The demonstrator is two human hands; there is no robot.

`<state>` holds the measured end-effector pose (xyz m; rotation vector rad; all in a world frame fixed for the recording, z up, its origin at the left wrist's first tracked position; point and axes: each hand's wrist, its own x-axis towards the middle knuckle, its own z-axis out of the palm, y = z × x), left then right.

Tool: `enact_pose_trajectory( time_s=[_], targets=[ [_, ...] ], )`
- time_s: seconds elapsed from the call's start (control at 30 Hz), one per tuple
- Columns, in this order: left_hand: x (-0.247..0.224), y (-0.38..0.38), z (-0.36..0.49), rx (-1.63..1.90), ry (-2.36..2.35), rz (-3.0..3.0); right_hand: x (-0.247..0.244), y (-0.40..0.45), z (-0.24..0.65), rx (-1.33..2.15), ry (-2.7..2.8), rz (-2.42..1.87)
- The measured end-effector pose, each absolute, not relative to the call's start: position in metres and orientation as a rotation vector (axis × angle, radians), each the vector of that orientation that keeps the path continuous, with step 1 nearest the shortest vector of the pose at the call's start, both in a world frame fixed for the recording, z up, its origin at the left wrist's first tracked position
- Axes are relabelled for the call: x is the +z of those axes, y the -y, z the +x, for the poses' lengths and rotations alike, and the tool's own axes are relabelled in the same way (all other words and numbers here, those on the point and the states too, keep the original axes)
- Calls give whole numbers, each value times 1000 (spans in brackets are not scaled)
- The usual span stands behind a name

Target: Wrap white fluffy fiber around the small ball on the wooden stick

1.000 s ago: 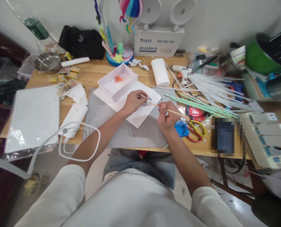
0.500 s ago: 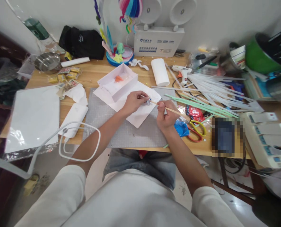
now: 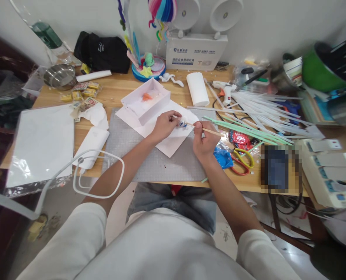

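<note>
My right hand (image 3: 205, 139) is closed round a thin wooden stick (image 3: 210, 132), whose tip points left toward my left hand. The fingers of my left hand (image 3: 168, 125) are pinched together beside a small blue and white bit (image 3: 183, 124). Whether they grip that bit is too small to make out. Both hands are over a white sheet of paper (image 3: 170, 147), which lies on a grey cutting mat (image 3: 149, 167). Behind my left hand, a shallow white box (image 3: 154, 107) rests on the sheet with an orange piece (image 3: 146, 97) inside.
Right of the mat lie scissors (image 3: 243, 161), green sticks (image 3: 249, 129), translucent glue sticks (image 3: 263, 105) and a glue gun (image 3: 226, 91). A white roll (image 3: 198, 89) stands behind. At left are a white power bank (image 3: 91, 146), its looped cable (image 3: 122, 171) and a metal bowl (image 3: 59, 76).
The stick's tip has moved slightly left, toward my left fingertips, and its angle has changed a little. More of the blue bit shows now. Both hands stay in about the same place.
</note>
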<state>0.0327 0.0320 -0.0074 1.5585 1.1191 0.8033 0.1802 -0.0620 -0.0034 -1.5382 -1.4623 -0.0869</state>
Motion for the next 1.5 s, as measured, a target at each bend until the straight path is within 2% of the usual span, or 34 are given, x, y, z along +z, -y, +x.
enact_pose_trajectory(
  time_s=[0.43,1.5],
  targets=[
    [-8,-34,30,769,-1134,1670,22,39,184,55,1479,-1676],
    [-4,-28,40,853,-1226,1739,8,35,192,69,1356,-1592]
  ],
)
